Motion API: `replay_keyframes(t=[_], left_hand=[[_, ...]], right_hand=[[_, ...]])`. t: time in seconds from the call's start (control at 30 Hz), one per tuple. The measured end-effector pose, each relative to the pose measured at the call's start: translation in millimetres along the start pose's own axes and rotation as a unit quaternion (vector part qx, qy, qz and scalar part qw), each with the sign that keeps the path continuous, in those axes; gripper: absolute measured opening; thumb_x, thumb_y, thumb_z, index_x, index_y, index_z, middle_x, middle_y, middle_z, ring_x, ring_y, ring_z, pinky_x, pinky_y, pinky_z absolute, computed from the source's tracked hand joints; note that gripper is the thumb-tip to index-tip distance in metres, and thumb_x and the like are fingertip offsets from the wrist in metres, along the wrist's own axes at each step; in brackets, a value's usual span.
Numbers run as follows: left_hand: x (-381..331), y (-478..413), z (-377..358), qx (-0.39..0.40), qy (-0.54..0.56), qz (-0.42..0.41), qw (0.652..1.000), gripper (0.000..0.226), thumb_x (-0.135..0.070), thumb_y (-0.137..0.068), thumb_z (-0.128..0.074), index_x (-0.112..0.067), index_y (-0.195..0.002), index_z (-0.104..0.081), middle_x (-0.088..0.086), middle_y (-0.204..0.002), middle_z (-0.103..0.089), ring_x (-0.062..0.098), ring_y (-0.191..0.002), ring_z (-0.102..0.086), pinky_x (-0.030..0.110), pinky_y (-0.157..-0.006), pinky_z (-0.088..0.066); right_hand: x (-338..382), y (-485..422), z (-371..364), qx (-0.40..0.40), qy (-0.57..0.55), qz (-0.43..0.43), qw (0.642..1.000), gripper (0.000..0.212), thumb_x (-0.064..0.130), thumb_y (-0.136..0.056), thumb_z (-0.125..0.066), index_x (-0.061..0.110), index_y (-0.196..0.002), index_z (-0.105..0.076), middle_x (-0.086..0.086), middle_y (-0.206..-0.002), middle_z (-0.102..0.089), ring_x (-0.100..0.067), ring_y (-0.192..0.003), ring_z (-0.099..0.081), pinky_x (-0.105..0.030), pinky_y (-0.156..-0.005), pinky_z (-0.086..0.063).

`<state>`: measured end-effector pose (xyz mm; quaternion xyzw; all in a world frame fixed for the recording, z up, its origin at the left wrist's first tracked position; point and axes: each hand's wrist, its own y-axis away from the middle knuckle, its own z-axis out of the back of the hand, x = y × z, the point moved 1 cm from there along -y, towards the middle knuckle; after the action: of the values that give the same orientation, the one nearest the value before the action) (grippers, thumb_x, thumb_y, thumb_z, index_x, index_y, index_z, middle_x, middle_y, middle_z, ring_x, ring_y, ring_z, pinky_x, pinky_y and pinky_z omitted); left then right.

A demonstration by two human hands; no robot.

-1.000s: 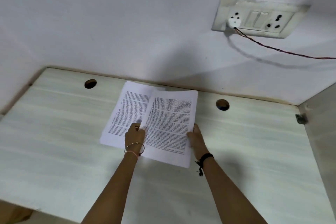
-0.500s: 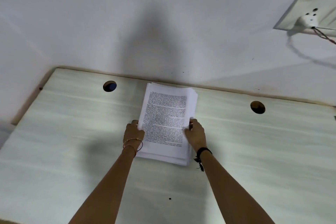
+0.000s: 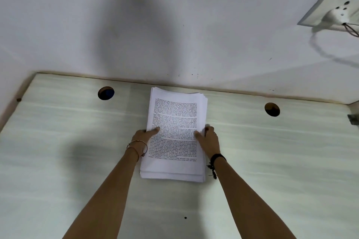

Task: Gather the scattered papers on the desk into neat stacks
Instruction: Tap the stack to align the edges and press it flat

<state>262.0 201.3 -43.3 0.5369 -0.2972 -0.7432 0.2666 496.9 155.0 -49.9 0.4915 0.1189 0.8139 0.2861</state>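
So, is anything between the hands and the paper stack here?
Nothing visible. The left hand and right hand grip the paper stack at its side edges, thumbs on the top sheet.

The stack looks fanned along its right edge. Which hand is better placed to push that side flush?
Right. The right hand grips the fanned right edge of the paper stack; the left hand holds the opposite side.

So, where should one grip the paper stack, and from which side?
Probably its long edges near the middle, from both sides, where the left hand and right hand hold it. The paper stack lies flat on the desk, slightly fanned; a sideways squeeze should hold it together.
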Motion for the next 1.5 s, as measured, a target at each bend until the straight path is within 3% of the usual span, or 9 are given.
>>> replay_keyframes(t=[0.13,0.33,0.57,0.7,0.87,1.03,1.2,1.33,1.5], left_hand=[[3,-1,-2,-0.029,0.004,-0.077,0.997,0.052,-0.037,-0.064,-0.078,-0.002,-0.101,-0.067,0.016,-0.102,-0.07,0.03,-0.093,-0.067,0.043,-0.089,-0.054],[3,17,-18,0.141,0.129,0.006,0.981,0.041,-0.004,-0.08,-0.068,0.002,-0.119,-0.059,0.019,-0.116,-0.064,0.026,-0.087,-0.065,0.025,-0.064,-0.06],[18,32,-9,0.19,0.125,-0.013,0.974,0.089,-0.038,-0.037,-0.093,-0.006,-0.115,-0.064,0.008,-0.104,-0.072,0.021,-0.089,-0.07,0.03,-0.079,-0.058],[11,44,-18,0.127,0.129,-0.034,0.983,0.043,-0.007,-0.079,-0.07,0.001,-0.119,-0.057,0.021,-0.118,-0.062,0.024,-0.08,-0.065,0.029,-0.073,-0.057],[-7,74,-21,0.056,0.106,-0.1,0.988,0.041,0.008,-0.081,-0.061,0.006,-0.122,-0.054,0.024,-0.119,-0.06,0.029,-0.087,-0.064,0.024,-0.069,-0.058],[-48,119,-8,0.005,0.096,-0.221,0.971,0.036,0.008,-0.079,-0.063,0.009,-0.115,-0.057,0.012,-0.103,-0.061,0.026,-0.087,-0.06,0.009,-0.064,-0.053],[-66,158,-1,-0.025,0.1,-0.291,0.951,0.028,0.003,-0.081,-0.064,-0.007,-0.106,-0.06,-0.013,-0.078,-0.068,-0.004,-0.07,-0.064,0.004,-0.062,-0.049],[-51,169,-4,-0.021,0.066,-0.272,0.96,0.026,-0.002,-0.074,-0.073,-0.007,-0.097,-0.063,-0.003,-0.079,-0.067,0.021,-0.083,-0.062,0.023,-0.074,-0.051],[-37,182,-14,-0.034,0.071,-0.28,0.957,0.028,0.003,-0.08,-0.065,0.001,-0.108,-0.06,-0.003,-0.081,-0.061,0.021,-0.085,-0.057,0.012,-0.064,-0.048]], right_hand=[[-4,-2,4,0.017,0.02,0.014,1.0,0.056,0.023,-0.081,-0.074,0.006,-0.127,-0.047,-0.012,-0.118,-0.052,-0.024,-0.112,-0.046,-0.039,-0.095,-0.043],[2,12,-4,-0.005,-0.034,0.056,0.998,0.071,0.01,-0.081,-0.068,0.013,-0.143,-0.033,-0.007,-0.132,-0.042,-0.022,-0.121,-0.042,-0.035,-0.101,-0.04],[-11,10,27,0.152,-0.253,-0.092,0.951,0.065,0.042,-0.072,-0.082,0.009,-0.122,-0.056,-0.011,-0.115,-0.07,-0.027,-0.103,-0.068,-0.042,-0.095,-0.053],[-7,21,37,0.248,-0.276,-0.057,0.927,0.057,0.029,-0.078,-0.078,0.013,-0.129,-0.056,-0.001,-0.122,-0.068,-0.018,-0.115,-0.063,-0.035,-0.103,-0.045],[11,45,40,0.173,-0.213,0.02,0.961,0.044,0.019,-0.085,-0.071,0.011,-0.126,-0.058,-0.003,-0.122,-0.067,-0.017,-0.116,-0.06,-0.034,-0.107,-0.041],[62,79,79,0.101,-0.209,0.156,0.96,0.014,0.016,-0.091,-0.064,0.009,-0.103,-0.065,0.002,-0.089,-0.07,-0.005,-0.081,-0.067,-0.02,-0.071,-0.051],[80,106,107,0.072,-0.199,0.214,0.954,0.038,0.038,-0.081,-0.073,0.004,-0.096,-0.065,-0.015,-0.086,-0.068,-0.025,-0.079,-0.066,-0.036,-0.072,-0.053],[69,121,114,0.092,-0.18,0.18,0.963,0.056,0.049,-0.068,-0.082,0.007,-0.101,-0.067,-0.024,-0.102,-0.068,-0.043,-0.096,-0.064,-0.062,-0.085,-0.05],[67,142,117,0.098,-0.19,0.186,0.959,0.04,0.043,-0.071,-0.078,0.029,-0.107,-0.068,-0.005,-0.107,-0.072,-0.025,-0.101,-0.067,-0.052,-0.095,-0.05]])
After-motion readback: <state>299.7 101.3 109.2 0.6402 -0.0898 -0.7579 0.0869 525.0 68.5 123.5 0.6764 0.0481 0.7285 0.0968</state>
